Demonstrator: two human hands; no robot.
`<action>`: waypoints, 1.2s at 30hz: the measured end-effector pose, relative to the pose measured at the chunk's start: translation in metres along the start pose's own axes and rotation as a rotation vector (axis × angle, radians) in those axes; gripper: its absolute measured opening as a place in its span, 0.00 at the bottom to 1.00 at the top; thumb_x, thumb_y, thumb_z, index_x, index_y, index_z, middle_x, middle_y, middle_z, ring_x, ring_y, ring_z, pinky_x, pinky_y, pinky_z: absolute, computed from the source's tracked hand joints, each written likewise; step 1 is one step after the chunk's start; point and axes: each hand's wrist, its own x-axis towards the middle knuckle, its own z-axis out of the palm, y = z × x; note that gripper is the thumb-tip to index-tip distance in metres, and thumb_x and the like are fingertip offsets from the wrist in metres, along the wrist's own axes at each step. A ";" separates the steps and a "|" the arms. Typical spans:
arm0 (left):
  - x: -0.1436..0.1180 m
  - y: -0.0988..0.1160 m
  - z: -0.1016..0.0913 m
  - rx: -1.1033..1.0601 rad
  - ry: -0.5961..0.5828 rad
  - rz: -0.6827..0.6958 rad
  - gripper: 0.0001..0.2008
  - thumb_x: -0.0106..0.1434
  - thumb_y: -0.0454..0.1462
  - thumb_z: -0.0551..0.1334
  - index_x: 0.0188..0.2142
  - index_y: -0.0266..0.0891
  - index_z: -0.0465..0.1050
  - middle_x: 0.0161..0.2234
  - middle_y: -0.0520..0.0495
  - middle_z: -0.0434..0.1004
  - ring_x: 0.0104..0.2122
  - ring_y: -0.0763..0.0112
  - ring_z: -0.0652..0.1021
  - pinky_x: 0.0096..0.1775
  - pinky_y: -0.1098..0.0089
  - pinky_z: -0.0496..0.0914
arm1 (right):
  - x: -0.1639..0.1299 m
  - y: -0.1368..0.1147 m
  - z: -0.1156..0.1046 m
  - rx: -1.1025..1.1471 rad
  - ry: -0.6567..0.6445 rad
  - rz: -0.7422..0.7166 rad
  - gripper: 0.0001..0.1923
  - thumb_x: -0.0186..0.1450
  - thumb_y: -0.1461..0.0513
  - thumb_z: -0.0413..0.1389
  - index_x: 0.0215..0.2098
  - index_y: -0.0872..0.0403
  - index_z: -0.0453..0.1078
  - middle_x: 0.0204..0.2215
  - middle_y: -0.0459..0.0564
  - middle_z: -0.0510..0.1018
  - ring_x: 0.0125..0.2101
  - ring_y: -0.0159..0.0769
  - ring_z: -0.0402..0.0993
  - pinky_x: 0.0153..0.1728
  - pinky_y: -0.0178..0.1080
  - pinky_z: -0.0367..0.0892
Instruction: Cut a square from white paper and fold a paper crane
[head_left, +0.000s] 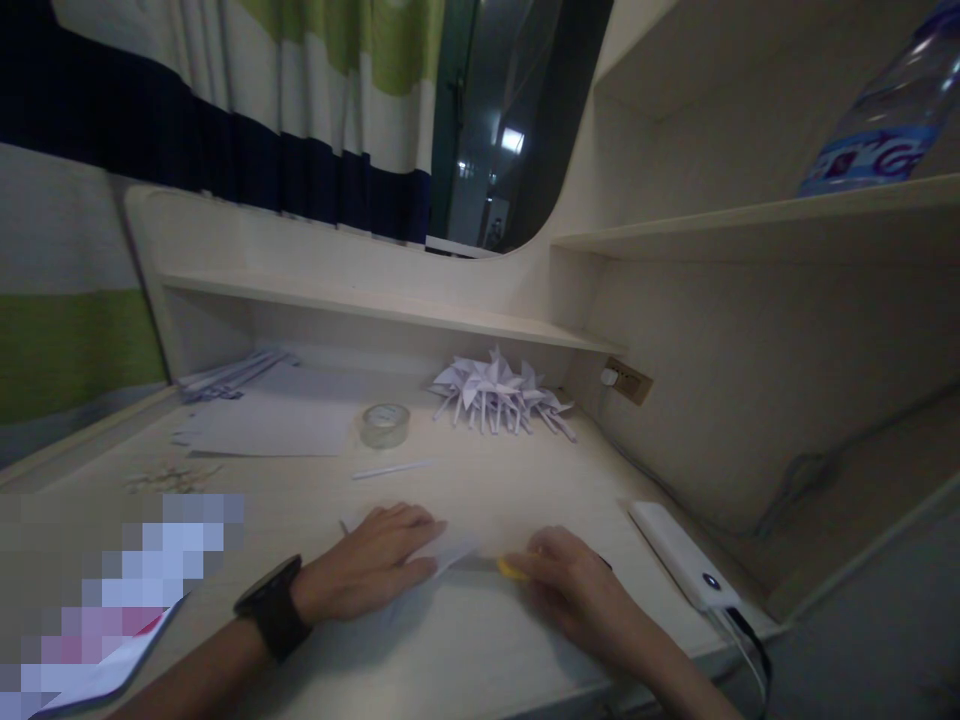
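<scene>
My left hand [382,560], with a dark watch on its wrist, lies over the desk and holds a small piece of white paper [452,556] between thumb and forefinger. A thin dark tip pokes out behind its knuckles. To the right, my right hand [562,580] is closed round a yellow utility knife [513,569], mostly hidden by the fingers. A thin greyish strip, blurred, reaches from the yellow part toward the paper. Just beyond the hands lies a thin white paper stick [390,470].
Behind stand a roll of clear tape [385,426], piled paper pinwheels [495,390] and white paper sheets [274,410]. A blurred heap of small sticks [171,478] lies left, near a pixelated phone-like slab [127,660]. A white power bank [679,555] with cables sits right.
</scene>
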 end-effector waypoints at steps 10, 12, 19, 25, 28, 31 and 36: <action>0.000 0.004 0.000 0.023 0.001 0.008 0.19 0.66 0.45 0.50 0.53 0.44 0.66 0.47 0.45 0.70 0.45 0.58 0.69 0.47 0.61 0.61 | -0.010 0.004 -0.003 0.119 -0.038 -0.012 0.22 0.60 0.69 0.52 0.50 0.44 0.69 0.38 0.49 0.69 0.38 0.36 0.66 0.38 0.37 0.60; 0.000 0.003 0.000 0.015 -0.002 0.010 0.19 0.67 0.45 0.49 0.53 0.44 0.66 0.47 0.44 0.70 0.45 0.58 0.69 0.47 0.61 0.61 | -0.013 0.006 -0.005 0.151 -0.023 -0.013 0.22 0.60 0.69 0.52 0.51 0.44 0.69 0.38 0.49 0.69 0.38 0.36 0.67 0.38 0.37 0.61; 0.001 0.005 0.002 0.002 -0.001 0.024 0.20 0.66 0.46 0.50 0.55 0.43 0.65 0.48 0.44 0.70 0.47 0.57 0.69 0.48 0.59 0.60 | -0.008 0.006 0.002 0.195 -0.023 -0.040 0.22 0.60 0.69 0.52 0.50 0.46 0.70 0.39 0.50 0.70 0.39 0.36 0.67 0.40 0.37 0.62; 0.000 0.009 0.004 0.009 -0.009 0.030 0.21 0.63 0.44 0.53 0.54 0.44 0.64 0.49 0.44 0.70 0.47 0.56 0.69 0.48 0.58 0.61 | 0.004 0.008 0.015 0.126 0.008 -0.003 0.21 0.60 0.68 0.53 0.50 0.46 0.70 0.39 0.50 0.71 0.38 0.37 0.67 0.38 0.37 0.62; 0.000 0.009 0.004 0.003 -0.006 0.018 0.23 0.59 0.41 0.56 0.54 0.46 0.65 0.49 0.44 0.70 0.48 0.54 0.69 0.49 0.56 0.60 | 0.007 0.009 0.020 0.081 0.008 0.026 0.20 0.60 0.67 0.52 0.48 0.46 0.71 0.38 0.50 0.71 0.37 0.37 0.67 0.38 0.37 0.62; -0.001 0.007 0.002 -0.012 -0.012 0.027 0.26 0.53 0.38 0.58 0.54 0.45 0.65 0.49 0.45 0.70 0.48 0.54 0.70 0.50 0.56 0.60 | 0.007 0.007 0.020 0.057 0.001 0.034 0.18 0.60 0.68 0.51 0.46 0.47 0.72 0.37 0.50 0.71 0.37 0.37 0.67 0.38 0.37 0.61; 0.002 0.007 0.003 -0.004 -0.015 0.058 0.28 0.50 0.34 0.59 0.53 0.44 0.66 0.51 0.46 0.70 0.50 0.57 0.70 0.52 0.59 0.62 | 0.006 0.004 0.016 0.084 -0.019 0.006 0.17 0.60 0.69 0.50 0.43 0.50 0.72 0.37 0.50 0.71 0.37 0.36 0.66 0.37 0.37 0.60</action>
